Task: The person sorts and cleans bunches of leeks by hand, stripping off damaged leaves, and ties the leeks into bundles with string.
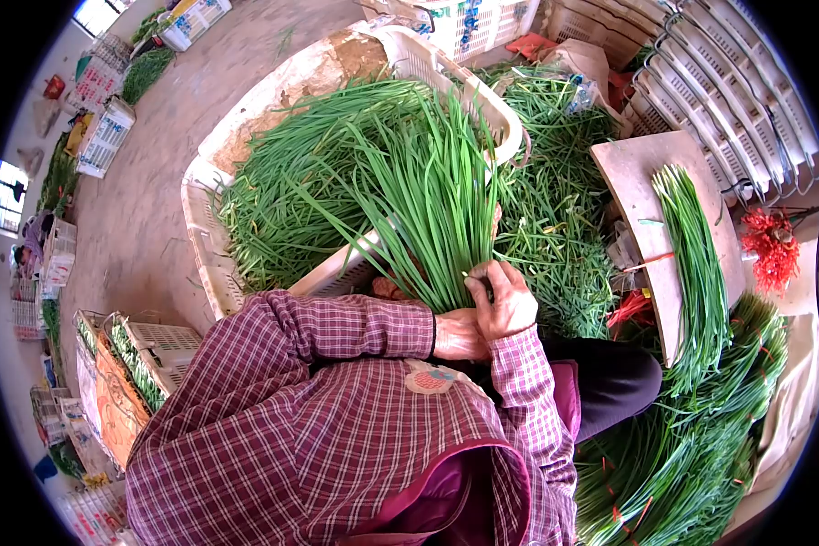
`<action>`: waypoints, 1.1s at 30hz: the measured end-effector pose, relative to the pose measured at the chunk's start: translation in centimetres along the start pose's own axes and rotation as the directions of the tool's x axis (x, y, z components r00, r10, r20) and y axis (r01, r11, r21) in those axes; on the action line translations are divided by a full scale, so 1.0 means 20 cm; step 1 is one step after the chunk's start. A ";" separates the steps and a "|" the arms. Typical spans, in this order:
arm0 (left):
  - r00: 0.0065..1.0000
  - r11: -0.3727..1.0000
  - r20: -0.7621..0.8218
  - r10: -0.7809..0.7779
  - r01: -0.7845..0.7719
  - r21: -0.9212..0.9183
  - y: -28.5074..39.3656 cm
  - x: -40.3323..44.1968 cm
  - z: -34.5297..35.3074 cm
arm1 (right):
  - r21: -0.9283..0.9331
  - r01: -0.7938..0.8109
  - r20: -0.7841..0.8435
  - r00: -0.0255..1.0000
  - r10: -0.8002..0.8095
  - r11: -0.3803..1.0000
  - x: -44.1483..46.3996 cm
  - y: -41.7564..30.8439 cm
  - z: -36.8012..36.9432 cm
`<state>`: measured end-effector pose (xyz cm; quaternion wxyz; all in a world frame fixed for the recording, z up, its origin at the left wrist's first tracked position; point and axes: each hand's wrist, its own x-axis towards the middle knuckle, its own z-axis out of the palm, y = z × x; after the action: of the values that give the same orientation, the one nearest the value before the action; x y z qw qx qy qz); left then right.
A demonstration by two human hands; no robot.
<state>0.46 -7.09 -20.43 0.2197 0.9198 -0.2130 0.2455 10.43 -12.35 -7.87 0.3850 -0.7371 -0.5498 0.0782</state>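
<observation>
A bunch of garlic chives (441, 209) fans out in front of me, leaf tips pointing away over the crate. My left hand (461, 335) is under its near end and closed around it; most of its fingers are hidden by the leaves. My right hand (507, 298) crosses over the left wrist at the bunch's lower right edge. Its thumb and fingers are pinched together, with a small pale bit at the fingertips that I cannot identify. Beyond, a white plastic crate (207, 238) holds a heap of loose chives (309, 155).
Loose trimmings (555, 182) lie right of the crate. A board (630, 173) carries another chive bunch (692, 264), with red ties (772, 246) beside it. Tied bunches (673, 464) are piled at lower right. Stacked crates (719, 91) stand behind. My bent knee (610, 382) is nearby.
</observation>
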 end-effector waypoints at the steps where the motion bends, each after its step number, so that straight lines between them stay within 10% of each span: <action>1: 0.994 0.990 0.087 -0.068 0.078 -0.117 -0.01 -0.02 0.04 | 0.066 0.059 -0.018 0.998 -0.058 0.996 -0.01 0.01 -0.01; 7: 0.939 0.757 0.120 -0.323 0.333 -0.562 0.01 0.03 0.00 | 0.541 -0.150 0.012 0.985 0.170 0.828 -0.14 0.07 0.07; 10: 0.882 0.891 0.451 -0.136 0.308 -0.334 0.03 0.11 -0.18 | 0.841 -0.231 0.100 0.955 0.280 0.490 -0.18 0.23 0.18; 11: 0.796 0.989 0.596 -0.106 0.146 -0.018 0.04 0.11 -0.20 | 0.955 -0.294 0.259 0.897 0.359 0.047 -0.15 0.20 0.11; 13: 0.910 0.984 0.414 -0.004 -0.070 0.163 0.07 0.17 -0.32 | 0.966 -0.202 0.247 0.907 0.341 -0.163 -0.11 0.20 0.02; 15: 0.905 0.982 0.425 -0.011 -0.071 0.176 0.08 0.19 -0.32 | 0.979 -0.201 0.190 0.890 0.414 -0.017 -0.08 0.25 -0.05; 17: 0.900 0.979 0.435 -0.020 -0.069 0.190 0.08 0.18 -0.32 | 0.675 -0.420 0.146 0.882 0.448 0.607 -0.03 0.34 -0.11; 18: 0.914 0.974 0.406 -0.012 -0.080 0.211 0.08 0.17 -0.31 | 0.162 -0.084 -0.238 0.964 0.122 0.983 0.03 0.32 -0.10; 19: 0.927 0.968 0.376 -0.003 -0.092 0.233 0.07 0.17 -0.30 | -0.218 -0.029 -0.264 0.964 -0.031 0.976 0.06 0.29 -0.13; 21: 0.886 0.979 0.462 -0.043 -0.054 0.196 0.08 0.20 -0.33 | -0.003 0.024 -0.285 0.958 -0.023 1.000 0.18 0.18 -0.11; 29: 0.802 0.983 0.571 -0.178 0.168 0.070 0.04 0.13 -0.17 | -0.112 -0.130 0.037 0.990 0.135 0.985 0.47 0.08 0.09; 30: 0.987 0.986 0.162 -0.016 -0.011 0.166 0.03 0.10 -0.16 | -0.196 -0.146 0.080 0.983 0.164 0.970 0.49 0.08 0.10; 33: 0.984 0.998 0.174 -0.036 0.026 0.058 0.04 0.11 -0.21 | -0.263 -0.151 0.129 0.973 0.190 0.953 0.48 0.12 0.16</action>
<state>0.41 -6.22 -15.70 0.1780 0.9468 -0.2104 0.1662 14.28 -2.67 -8.71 0.2368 -0.8165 -0.5175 0.0970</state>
